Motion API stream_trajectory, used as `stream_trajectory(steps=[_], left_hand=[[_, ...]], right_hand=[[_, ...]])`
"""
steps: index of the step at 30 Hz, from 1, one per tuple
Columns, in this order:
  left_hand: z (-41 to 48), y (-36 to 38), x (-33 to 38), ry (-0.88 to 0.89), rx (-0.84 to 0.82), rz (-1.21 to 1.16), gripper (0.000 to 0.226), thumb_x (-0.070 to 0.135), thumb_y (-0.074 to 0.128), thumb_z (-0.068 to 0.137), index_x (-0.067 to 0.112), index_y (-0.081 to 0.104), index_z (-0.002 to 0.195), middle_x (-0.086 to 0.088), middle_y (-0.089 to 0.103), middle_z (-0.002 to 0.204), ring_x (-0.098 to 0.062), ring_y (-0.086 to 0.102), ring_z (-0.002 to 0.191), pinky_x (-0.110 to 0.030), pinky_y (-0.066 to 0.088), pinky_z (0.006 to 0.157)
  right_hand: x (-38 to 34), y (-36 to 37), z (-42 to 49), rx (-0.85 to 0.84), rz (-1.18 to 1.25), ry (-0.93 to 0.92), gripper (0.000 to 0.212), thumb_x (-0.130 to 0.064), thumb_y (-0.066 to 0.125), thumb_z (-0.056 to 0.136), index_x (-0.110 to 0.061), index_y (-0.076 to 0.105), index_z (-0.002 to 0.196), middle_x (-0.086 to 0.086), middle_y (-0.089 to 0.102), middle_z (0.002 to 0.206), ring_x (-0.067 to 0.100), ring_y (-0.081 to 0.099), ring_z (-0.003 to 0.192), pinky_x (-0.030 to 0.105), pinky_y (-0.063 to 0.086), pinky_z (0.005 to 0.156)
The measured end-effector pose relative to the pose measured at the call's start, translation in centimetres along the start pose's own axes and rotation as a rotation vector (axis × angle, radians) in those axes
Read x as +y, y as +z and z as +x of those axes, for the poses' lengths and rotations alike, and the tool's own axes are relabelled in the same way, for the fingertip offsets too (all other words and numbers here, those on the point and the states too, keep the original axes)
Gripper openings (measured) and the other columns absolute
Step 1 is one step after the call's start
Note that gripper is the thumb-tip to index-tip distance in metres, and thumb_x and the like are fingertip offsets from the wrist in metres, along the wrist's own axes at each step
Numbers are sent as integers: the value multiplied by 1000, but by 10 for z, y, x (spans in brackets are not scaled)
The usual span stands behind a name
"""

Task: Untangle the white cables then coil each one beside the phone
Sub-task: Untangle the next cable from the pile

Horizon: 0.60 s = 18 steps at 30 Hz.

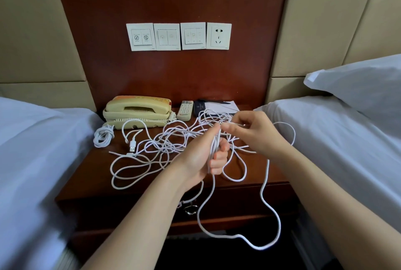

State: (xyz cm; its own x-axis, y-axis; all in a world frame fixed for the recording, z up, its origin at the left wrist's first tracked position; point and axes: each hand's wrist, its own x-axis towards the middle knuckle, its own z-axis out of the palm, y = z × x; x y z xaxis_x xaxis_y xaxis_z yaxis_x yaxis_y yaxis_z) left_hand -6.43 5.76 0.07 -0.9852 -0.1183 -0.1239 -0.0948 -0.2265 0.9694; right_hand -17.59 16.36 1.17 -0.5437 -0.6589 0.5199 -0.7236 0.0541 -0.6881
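Observation:
A tangle of white cables (165,141) spreads over the wooden nightstand (91,174), with a USB plug (132,147) lying at its left. My left hand (205,157) grips a bundle of several gathered cable loops upright above the table. My right hand (249,133) pinches a strand just right of that bundle. One long loop (263,200) hangs off the front edge toward the floor. A small coiled white cable (103,137) lies at the left, just in front of the beige phone (137,111).
A remote control (185,110) and a dark notepad folder with paper (213,106) sit behind the tangle. Beds with white sheets flank the nightstand, and a pillow (355,87) lies on the right one. Switch plates and a socket (218,35) are on the wall panel.

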Motion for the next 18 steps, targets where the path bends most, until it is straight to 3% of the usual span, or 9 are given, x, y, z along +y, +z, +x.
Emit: stream_trajectory(steps=[3, 6, 11, 15, 18], left_hand=[[-1, 2, 0, 30, -16, -93, 52, 44, 26, 101, 13, 39, 61, 7, 27, 43, -4, 23, 34, -17, 20, 38], [1, 2, -1, 79, 21, -220, 49, 38, 26, 102, 13, 37, 61, 7, 26, 42, -3, 22, 32, -16, 20, 35], [2, -1, 3, 170, 82, -421, 50, 35, 26, 102, 12, 38, 60, 7, 27, 39, -3, 22, 29, -17, 19, 33], [4, -8, 6, 175, 157, -526, 48, 34, 25, 102, 12, 37, 61, 7, 27, 39, -3, 22, 28, -17, 19, 32], [6, -11, 5, 186, 212, -569, 49, 35, 22, 103, 13, 37, 62, 8, 28, 38, -4, 22, 28, -17, 20, 31]], right_hand=[[5, 6, -1, -56, 135, 79, 37, -22, 62, 88, 3, 52, 64, -12, 33, 46, 3, 27, 43, 11, 23, 45], [15, 19, -3, -112, 186, 160, 41, -26, 52, 95, 0, 54, 64, -1, 36, 52, 12, 30, 51, 21, 24, 50], [19, 37, -10, -274, 52, 208, 44, -14, 43, 98, -17, 47, 55, -10, 43, 44, 10, 35, 48, 20, 30, 49], [6, 40, -15, -381, -44, 232, 42, -14, 43, 96, -12, 42, 55, -2, 42, 51, 8, 33, 48, 21, 30, 52], [-1, 38, -16, -423, -127, 223, 34, -16, 42, 98, 3, 46, 69, 7, 42, 62, 12, 33, 56, 26, 29, 55]])
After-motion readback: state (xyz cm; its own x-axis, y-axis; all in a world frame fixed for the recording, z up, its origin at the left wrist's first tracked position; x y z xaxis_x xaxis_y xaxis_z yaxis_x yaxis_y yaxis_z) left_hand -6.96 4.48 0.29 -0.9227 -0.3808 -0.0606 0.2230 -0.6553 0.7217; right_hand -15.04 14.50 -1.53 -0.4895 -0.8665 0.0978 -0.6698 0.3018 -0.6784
